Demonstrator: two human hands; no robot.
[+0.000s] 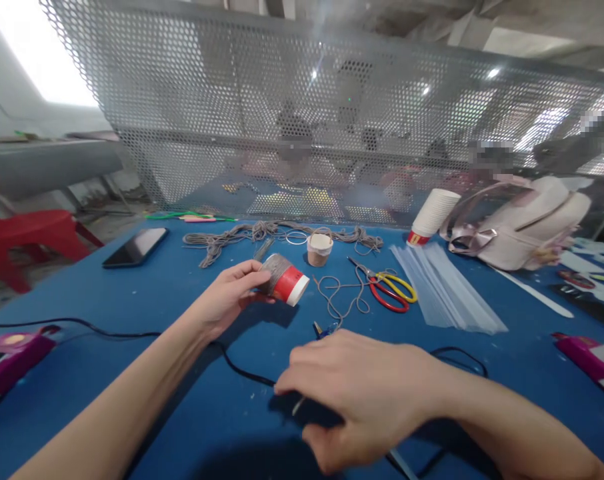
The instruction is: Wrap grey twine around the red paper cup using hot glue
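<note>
In my left hand (237, 290) is a paper cup (288, 283) with a red band and white rim, tilted sideways. Grey cord covers its end near my fingers. My right hand (357, 393) is low over the table at the front, thumb and fingers apart. Just past its knuckles a small blue tool with a pointed tip (322, 329) shows; the hand hides the rest. A thin pale piece (298, 405) lies below the fingers; I cannot tell what it is. Loose grey cord (339, 293) curls between the cup and the scissors (389, 287) with red and yellow handles.
Behind stand a small cord-wrapped cup (319, 249) and hanks of grey cord (222, 240). Clear glue sticks (447, 287), stacked paper cups (432, 217) and a pale backpack (527, 223) are right. A phone (136, 247) lies left. A black cable (242, 370) crosses the blue table.
</note>
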